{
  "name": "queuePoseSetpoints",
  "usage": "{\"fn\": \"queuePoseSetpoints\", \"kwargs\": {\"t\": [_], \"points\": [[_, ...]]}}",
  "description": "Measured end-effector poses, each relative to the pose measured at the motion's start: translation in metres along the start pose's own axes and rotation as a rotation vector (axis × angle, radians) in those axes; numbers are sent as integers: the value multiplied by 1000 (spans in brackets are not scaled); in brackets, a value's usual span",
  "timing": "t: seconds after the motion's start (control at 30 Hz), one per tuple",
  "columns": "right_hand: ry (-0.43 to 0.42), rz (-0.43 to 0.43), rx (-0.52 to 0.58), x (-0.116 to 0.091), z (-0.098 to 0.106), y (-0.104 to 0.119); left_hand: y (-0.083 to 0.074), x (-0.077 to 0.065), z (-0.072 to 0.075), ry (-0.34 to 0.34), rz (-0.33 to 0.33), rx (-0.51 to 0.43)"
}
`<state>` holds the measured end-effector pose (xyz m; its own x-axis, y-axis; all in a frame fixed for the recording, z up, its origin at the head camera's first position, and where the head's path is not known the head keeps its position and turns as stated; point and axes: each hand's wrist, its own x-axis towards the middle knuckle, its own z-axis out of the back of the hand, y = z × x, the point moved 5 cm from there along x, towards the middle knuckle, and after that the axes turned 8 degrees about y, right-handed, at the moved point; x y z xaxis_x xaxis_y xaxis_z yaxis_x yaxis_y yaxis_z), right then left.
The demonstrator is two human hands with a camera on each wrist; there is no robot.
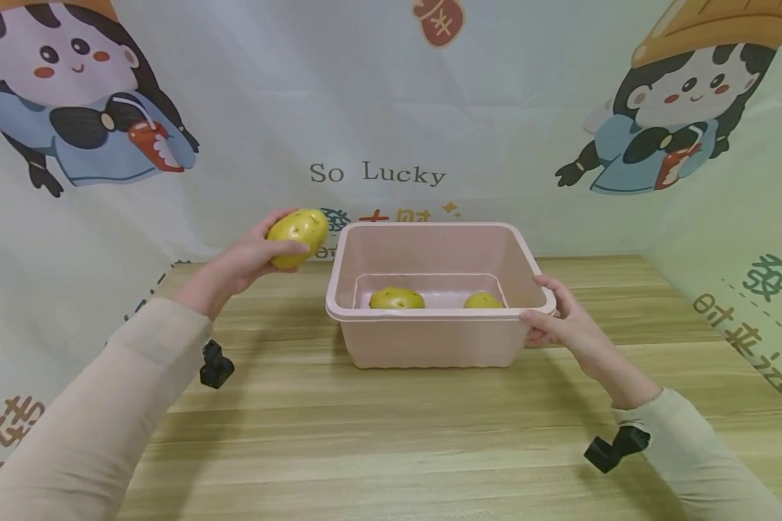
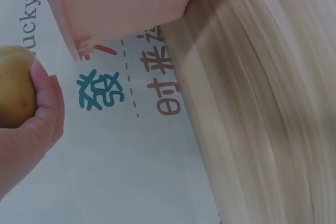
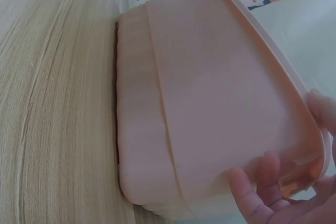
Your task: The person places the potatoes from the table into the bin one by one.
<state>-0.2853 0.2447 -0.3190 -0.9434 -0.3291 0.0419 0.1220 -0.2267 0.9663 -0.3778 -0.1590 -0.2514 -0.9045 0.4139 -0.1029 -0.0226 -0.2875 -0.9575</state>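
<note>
Raised to the left of a pink plastic bin (image 1: 430, 341), my left hand (image 1: 250, 259) grips a yellow potato (image 1: 305, 230), thumb across its near side. The left wrist view shows the same potato (image 2: 14, 92) at its left edge, apart from the bin (image 2: 121, 3). At the bin's right end, my right hand (image 1: 572, 324) holds the rim by the near corner. Its fingers (image 3: 243, 187) lie against the outer wall in the right wrist view. Inside the bin are two more potatoes, one left (image 1: 396, 297) and one right (image 1: 484, 300), their lower parts hidden by the front wall.
The bin stands on a wood-grain table (image 1: 391, 434). Behind it rises a white cloth backdrop (image 1: 365, 108) with printed cartoon figures and lettering, and more printed cloth (image 1: 743, 239) borders the right side. A black wrist mount (image 1: 615, 449) hangs at the right sleeve, another (image 1: 216, 364) at the left.
</note>
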Motion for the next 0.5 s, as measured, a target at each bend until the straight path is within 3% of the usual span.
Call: {"fn": "queuePoseSetpoints", "kwargs": {"t": [0.5], "points": [[-8,-20,-11,0,1,0,-17,8,-4,9,3,9]]}}
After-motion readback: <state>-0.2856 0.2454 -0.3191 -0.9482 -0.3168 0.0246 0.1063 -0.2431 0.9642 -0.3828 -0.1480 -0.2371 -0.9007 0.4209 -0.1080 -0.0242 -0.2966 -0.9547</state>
